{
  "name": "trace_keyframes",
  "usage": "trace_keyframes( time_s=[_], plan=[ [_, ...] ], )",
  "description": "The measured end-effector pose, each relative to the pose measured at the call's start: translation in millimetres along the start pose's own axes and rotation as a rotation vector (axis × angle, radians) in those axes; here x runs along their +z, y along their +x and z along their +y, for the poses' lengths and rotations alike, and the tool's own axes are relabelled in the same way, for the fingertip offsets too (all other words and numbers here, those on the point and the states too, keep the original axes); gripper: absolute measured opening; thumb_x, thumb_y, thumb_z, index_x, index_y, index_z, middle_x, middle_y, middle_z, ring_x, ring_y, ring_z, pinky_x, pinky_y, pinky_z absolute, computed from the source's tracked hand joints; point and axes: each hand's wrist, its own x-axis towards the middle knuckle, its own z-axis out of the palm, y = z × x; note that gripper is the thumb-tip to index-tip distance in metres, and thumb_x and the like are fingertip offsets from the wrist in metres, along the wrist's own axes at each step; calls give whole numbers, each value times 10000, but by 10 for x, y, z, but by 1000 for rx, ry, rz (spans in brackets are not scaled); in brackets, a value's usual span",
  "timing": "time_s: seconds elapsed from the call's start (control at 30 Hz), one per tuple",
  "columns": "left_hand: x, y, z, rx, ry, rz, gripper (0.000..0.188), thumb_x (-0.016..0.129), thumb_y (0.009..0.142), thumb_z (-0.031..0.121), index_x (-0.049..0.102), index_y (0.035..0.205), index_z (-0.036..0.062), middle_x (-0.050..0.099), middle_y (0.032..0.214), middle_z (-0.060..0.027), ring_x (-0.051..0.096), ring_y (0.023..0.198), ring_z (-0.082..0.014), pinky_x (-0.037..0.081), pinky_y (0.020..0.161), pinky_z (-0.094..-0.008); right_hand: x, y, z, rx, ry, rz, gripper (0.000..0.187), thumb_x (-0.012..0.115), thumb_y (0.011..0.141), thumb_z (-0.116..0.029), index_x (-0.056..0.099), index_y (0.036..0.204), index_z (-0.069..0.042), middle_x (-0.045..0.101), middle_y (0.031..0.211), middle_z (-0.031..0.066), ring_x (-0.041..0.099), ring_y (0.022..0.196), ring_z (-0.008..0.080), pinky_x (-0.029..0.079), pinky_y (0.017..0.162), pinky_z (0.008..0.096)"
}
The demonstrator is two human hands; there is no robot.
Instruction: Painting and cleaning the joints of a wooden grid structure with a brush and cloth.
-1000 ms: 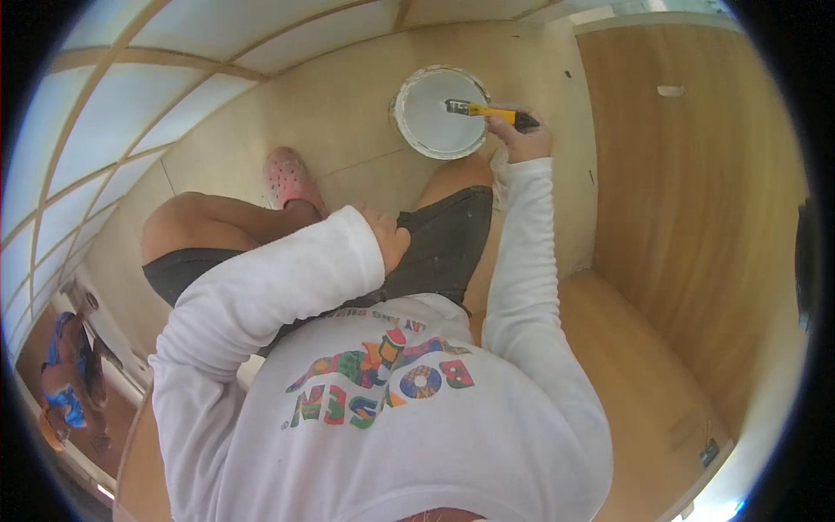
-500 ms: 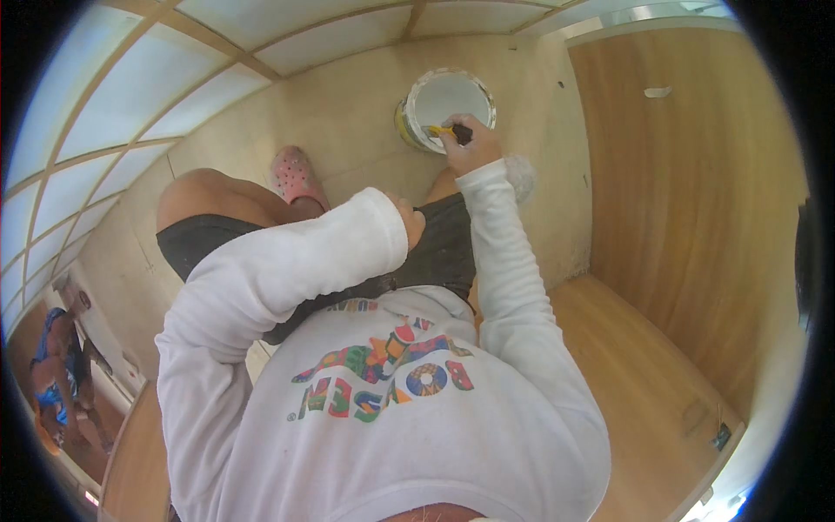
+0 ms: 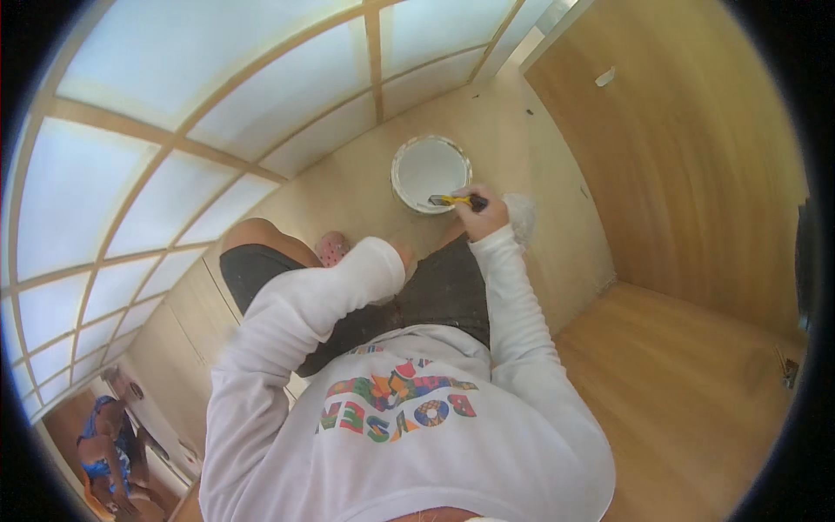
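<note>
A round tub (image 3: 394, 177) with a white-smeared rim stands on the floor ahead of me, and a smooth white substance shows inside. My right hand (image 3: 484, 214) is closed around the dark handle of a small tool (image 3: 450, 201). Yellow shows along its neck, and its flat greyish head lies over the tub's near edge; whether it touches the white substance is unclear. My left hand (image 3: 405, 253) rests by my lap, just past the white cuff. Its fingers are mostly hidden.
White panels in a wooden grid (image 3: 287, 80) rise at the left. A wooden board (image 3: 687, 148) stands at the right, above a wooden surface (image 3: 687, 374). Crumpled clear plastic (image 3: 520, 219) lies beside my right hand. A person in blue (image 3: 109, 444) is at the far lower left.
The view has turned and shifted, bringing more of the left panels in. My right hand keeps hold of the tool, whose head now points left over the tub's near edge.
</note>
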Motion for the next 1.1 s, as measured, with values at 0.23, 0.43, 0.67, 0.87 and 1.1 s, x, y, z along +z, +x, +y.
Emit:
trace_keyframes(
  time_s=[0.23, 0.43, 0.67, 0.87, 1.1],
  plan=[
    [129, 512, -146, 99, 207, -371, 462, 645, 762, 281, 590, 1176, 85, 628, 1129, -153, 626, 1014, -341, 512, 815, -430, -391, -46, 161, 211, 1117, 314, 156, 600, 806, 100, 546, 932, 25, 647, 974, 181, 652, 903, 249, 588, 758, 335],
    [61, 598, -371, 217, 351, -353, 227, 609, 755, 255, 742, 869, 111, 686, 973, -145, 658, 927, -308, 520, 771, -402, -445, -144, 258, 167, 1558, 544, 122, 579, 831, 57, 580, 949, 23, 633, 951, 161, 640, 856, 285, 586, 778, 330],
    [-229, 675, -528, 301, 370, -320, 250, 587, 763, 258, 735, 898, 107, 686, 989, -145, 658, 930, -316, 524, 767, -418, -463, 42, -117, -77, 1529, 536, 143, 576, 803, 58, 601, 918, -24, 623, 911, 128, 624, 816, 239, 573, 768, 298],
    [-351, 676, -645, 277, 103, -21, 255, 575, 743, 171, 706, 946, 87, 683, 986, -166, 658, 921, -331, 523, 780, -431, -696, 487, -673, -209, 1334, 445, 208, 587, 788, 81, 577, 958, -38, 609, 981, 132, 612, 791, 211, 568, 724, 265],
    [-631, 612, -1196, 96, -2, 157, 295, 571, 741, 117, 649, 1017, 49, 670, 999, -197, 643, 941, -360, 509, 822, -442, -553, 340, -568, 0, 1051, 471, 135, 617, 847, 9, 574, 972, -21, 638, 931, 138, 641, 779, 191, 581, 700, 254]
  ],
)
